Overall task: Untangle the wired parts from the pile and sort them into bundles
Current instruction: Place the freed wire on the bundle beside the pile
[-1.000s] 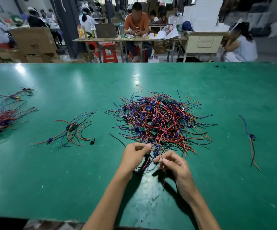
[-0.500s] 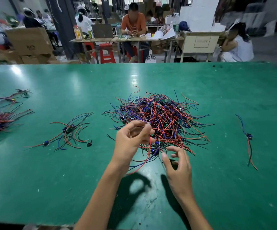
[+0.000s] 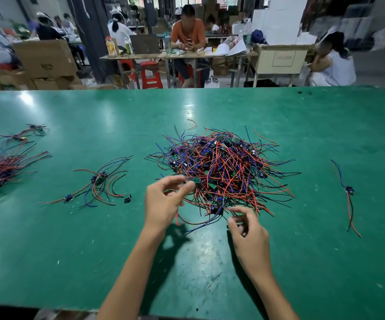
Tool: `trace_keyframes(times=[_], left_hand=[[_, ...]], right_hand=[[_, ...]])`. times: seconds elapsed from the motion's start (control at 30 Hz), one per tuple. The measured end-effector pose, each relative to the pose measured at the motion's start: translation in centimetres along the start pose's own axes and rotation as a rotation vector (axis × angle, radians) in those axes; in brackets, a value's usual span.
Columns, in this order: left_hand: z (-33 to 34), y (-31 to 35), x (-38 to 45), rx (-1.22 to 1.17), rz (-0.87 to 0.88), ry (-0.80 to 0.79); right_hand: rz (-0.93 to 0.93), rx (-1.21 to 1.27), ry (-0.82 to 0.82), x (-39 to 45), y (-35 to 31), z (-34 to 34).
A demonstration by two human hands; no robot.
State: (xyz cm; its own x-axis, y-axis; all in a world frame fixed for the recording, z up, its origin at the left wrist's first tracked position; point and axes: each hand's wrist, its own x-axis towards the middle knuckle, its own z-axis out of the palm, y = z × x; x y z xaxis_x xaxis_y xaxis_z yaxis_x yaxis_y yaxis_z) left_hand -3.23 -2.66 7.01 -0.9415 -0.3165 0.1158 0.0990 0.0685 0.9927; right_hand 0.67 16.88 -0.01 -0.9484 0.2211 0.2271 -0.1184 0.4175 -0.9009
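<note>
The glossy green worktop carries the big tangled pile of red, blue and black wired parts dead centre, same spot as a second ago. What changed: both hands were low at the pile's near edge, and now the left hand has lifted, pinching a small green circuit board part with its wires trailing down. The right hand pinches a thin wire end at the pile's near edge. So one piece looks about half free, I'd say. A loose set of sorted parts lies left, a bigger bundle far left, a single part right. Crossing wires would likely snag it.
</note>
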Motion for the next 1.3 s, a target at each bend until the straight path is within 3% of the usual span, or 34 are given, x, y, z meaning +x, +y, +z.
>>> trace_keyframes(times=[0.17, 0.3, 0.37, 0.43, 0.5, 0.6, 0.73, 0.87, 0.93, 1.03, 1.1, 1.17, 1.23, 1.3], left_hand=[[-7.6, -1.6, 4.6, 0.507, 0.054, 0.328], [-12.2, -3.3, 5.7, 0.923, -0.171, 0.358], [-11.8, -3.3, 4.9, 1.081, -0.14, 0.405], [-9.4, -2.5, 3.1, 1.007, 0.147, 0.361], [-5.8, -1.5, 0.6, 0.747, 0.383, 0.055], [-0.1, -1.1, -3.1, 0.573, 0.423, -0.323], [3.8, -2.6, -4.3, 0.567, 0.41, -0.296], [3.5, -3.0, -3.1, 0.311, 0.151, -0.317], [3.2, -2.9, -2.5, 0.273, 0.089, -0.206], [2.6, -2.7, -2.4, 0.603, 0.191, -0.107], [2.5, -2.2, -3.1, 0.747, 0.428, -0.184], [3.0, -1.4, -3.8, 0.581, 0.552, -0.369], [3.7, -1.0, -4.5, 0.45, 0.482, -0.485], [4.0, -0.7, -4.6, 0.328, 0.331, -0.492]], right_hand=[[0.046, 0.011, 0.043, 0.1, 0.1, 0.1], [0.044, -0.021, 0.062, 0.0, 0.0, 0.4], [0.021, 0.016, 0.089, -0.1, -0.1, 0.4], [-0.028, 0.037, 0.112, -0.1, -0.3, 0.3], [-0.074, 0.038, 0.111, -0.2, -0.4, 0.2], [-0.133, 0.052, 0.087, -0.6, -0.8, 0.1], [-0.183, 0.04, 0.108, -1.0, -0.8, -0.1], [-0.078, 0.015, 0.193, -0.6, -0.4, -0.2], [-0.039, 0.06, 0.243, -0.3, -0.4, -0.2], [-0.045, 0.187, 0.237, -0.5, -0.6, -0.3], [-0.064, 0.248, 0.225, -0.7, -0.9, -0.4], [-0.08, 0.293, 0.226, -0.7, -1.2, -0.5], [-0.093, 0.315, 0.236, -0.7, -1.3, -0.6], [-0.095, 0.328, 0.257, -0.8, -1.3, -0.7]])
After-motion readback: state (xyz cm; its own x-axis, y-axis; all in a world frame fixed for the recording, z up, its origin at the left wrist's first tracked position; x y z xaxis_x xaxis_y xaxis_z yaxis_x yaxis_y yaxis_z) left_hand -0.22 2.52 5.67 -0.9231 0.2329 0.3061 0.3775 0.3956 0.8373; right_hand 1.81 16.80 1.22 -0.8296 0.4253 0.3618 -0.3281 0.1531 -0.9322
